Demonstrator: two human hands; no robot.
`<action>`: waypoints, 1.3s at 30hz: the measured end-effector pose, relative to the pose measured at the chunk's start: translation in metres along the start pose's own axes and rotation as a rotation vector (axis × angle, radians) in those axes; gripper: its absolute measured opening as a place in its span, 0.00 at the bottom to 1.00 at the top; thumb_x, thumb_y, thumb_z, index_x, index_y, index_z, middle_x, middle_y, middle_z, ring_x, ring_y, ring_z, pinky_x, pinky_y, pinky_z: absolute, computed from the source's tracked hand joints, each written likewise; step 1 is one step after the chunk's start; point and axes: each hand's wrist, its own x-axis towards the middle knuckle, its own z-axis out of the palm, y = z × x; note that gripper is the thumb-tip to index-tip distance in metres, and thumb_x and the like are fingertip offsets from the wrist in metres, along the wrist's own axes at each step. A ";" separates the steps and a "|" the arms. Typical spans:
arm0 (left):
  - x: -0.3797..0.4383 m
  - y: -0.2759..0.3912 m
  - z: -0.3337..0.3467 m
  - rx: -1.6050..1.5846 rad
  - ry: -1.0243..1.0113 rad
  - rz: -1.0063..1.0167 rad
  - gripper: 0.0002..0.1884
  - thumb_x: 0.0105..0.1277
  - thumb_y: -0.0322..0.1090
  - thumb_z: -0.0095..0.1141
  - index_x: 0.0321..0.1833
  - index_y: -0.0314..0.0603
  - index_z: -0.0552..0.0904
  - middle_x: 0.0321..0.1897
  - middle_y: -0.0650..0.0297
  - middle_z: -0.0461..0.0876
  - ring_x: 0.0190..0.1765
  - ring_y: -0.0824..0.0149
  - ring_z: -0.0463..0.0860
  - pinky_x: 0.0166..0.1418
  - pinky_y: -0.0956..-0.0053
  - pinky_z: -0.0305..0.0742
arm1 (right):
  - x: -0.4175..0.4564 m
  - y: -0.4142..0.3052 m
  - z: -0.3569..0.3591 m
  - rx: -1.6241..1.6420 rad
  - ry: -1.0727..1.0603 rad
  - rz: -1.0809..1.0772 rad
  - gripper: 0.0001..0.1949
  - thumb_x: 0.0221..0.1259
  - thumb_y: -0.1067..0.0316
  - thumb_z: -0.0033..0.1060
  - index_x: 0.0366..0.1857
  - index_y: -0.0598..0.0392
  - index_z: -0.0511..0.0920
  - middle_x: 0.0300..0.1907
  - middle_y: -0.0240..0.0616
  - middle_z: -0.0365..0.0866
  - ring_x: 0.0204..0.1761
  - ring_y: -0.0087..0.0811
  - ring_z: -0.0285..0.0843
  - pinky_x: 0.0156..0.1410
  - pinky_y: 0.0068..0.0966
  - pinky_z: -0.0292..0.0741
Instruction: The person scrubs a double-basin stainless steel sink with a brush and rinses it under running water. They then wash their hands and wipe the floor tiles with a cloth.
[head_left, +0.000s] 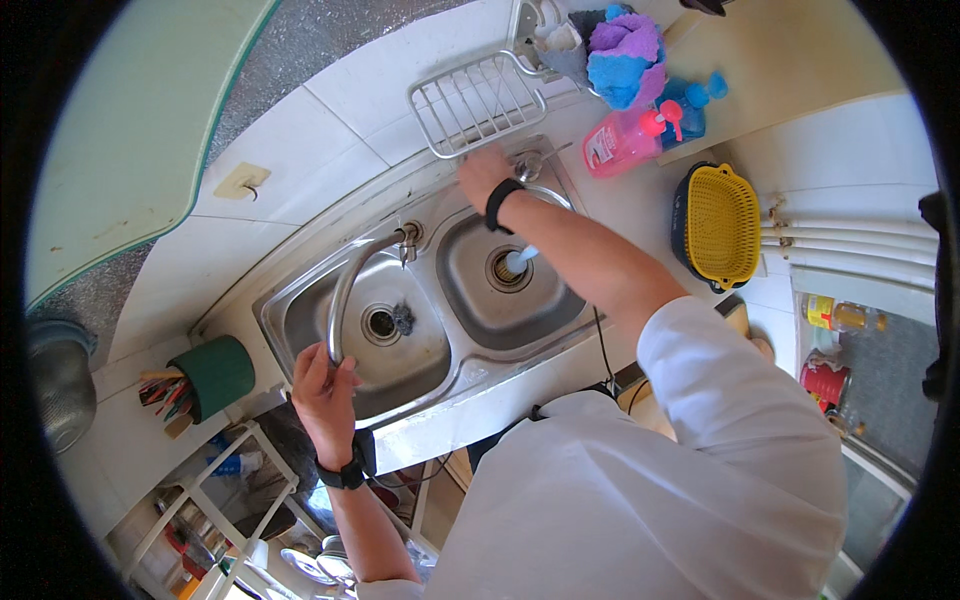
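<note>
My left hand (324, 394) grips the outer end of a curved metal faucet spout (346, 296) over the left side of a double stainless-steel sink (442, 360). A dark steel-wool scourer (403, 319) lies beside the drain of the left basin. My right hand (484, 178) reaches across the right basin to the sink's back edge, just below a wire rack (480, 105). Its fingers are partly hidden, so what they touch cannot be made out. A brush with a pale blue handle (519, 260) rests in the right basin's drain, its handle partly behind my forearm.
Right of the rack stand a pink pump bottle (619, 146) and a blue pump bottle (686, 105), below hanging cloths (626, 56). A yellow colander basket (724, 225) is farther right. At left, a green utensil holder (221, 375) lies tilted near a white shelf frame (217, 510).
</note>
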 end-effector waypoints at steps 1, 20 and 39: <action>0.000 0.000 0.000 -0.010 0.002 -0.008 0.14 0.67 0.21 0.62 0.56 0.30 0.83 0.48 0.62 0.80 0.31 0.77 0.82 0.31 0.83 0.74 | -0.001 0.015 -0.005 0.001 -0.088 0.039 0.12 0.66 0.65 0.52 0.38 0.45 0.89 0.42 0.38 0.89 0.48 0.40 0.86 0.48 0.41 0.78; 0.000 0.008 -0.001 -0.052 -0.006 -0.026 0.17 0.64 0.19 0.62 0.57 0.32 0.84 0.48 0.59 0.80 0.33 0.75 0.83 0.36 0.81 0.81 | 0.014 0.145 0.039 0.439 -0.010 0.588 0.14 0.68 0.66 0.49 0.44 0.56 0.88 0.49 0.52 0.87 0.51 0.46 0.87 0.56 0.43 0.82; -0.001 0.004 0.002 -0.067 0.025 -0.074 0.13 0.66 0.20 0.62 0.54 0.29 0.83 0.47 0.61 0.80 0.31 0.76 0.83 0.31 0.83 0.76 | 0.018 -0.036 -0.016 0.514 0.019 0.144 0.13 0.65 0.66 0.51 0.40 0.53 0.88 0.45 0.49 0.88 0.50 0.46 0.87 0.56 0.44 0.81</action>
